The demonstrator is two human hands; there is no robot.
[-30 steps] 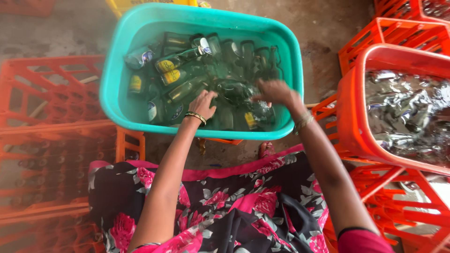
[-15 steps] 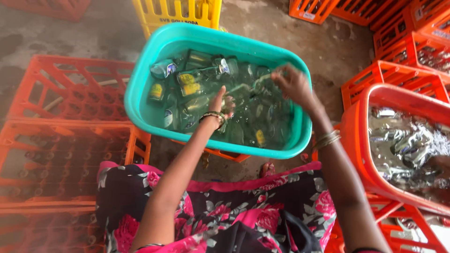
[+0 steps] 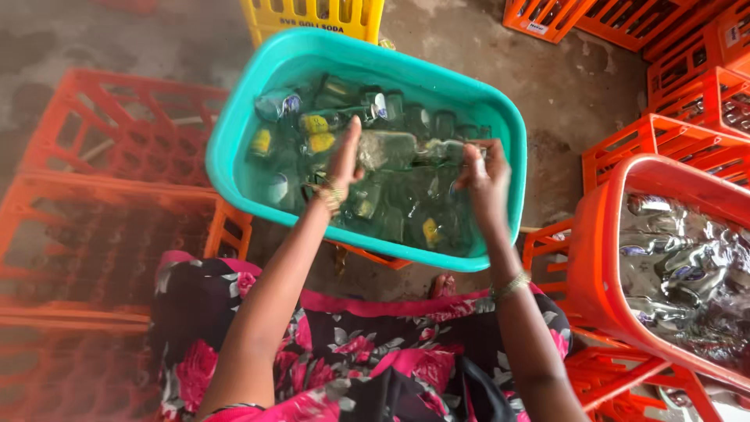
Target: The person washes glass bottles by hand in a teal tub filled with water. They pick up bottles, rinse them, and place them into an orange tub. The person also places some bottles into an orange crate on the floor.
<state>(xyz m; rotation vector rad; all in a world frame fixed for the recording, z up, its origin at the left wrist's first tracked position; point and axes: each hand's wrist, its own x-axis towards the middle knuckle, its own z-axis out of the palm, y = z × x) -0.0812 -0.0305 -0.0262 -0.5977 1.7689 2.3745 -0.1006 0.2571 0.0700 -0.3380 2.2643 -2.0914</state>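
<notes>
Item: glass bottle (image 3: 391, 148), lifted from teal tub (image 3: 234, 141), between my hands. Left hand (image 3: 344, 160) fingers pressed together against its base; right hand (image 3: 480, 176) pinching its neck. Advice: grip firmly; wet glass slips.

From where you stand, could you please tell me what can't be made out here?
Head view:
- Left hand grip on the bottle: blurred by motion.
- Right hand fingertips: blurred.
- Bottles deep in the teal tub: murky under water.
- Red tub: cut off at the right edge.
</notes>
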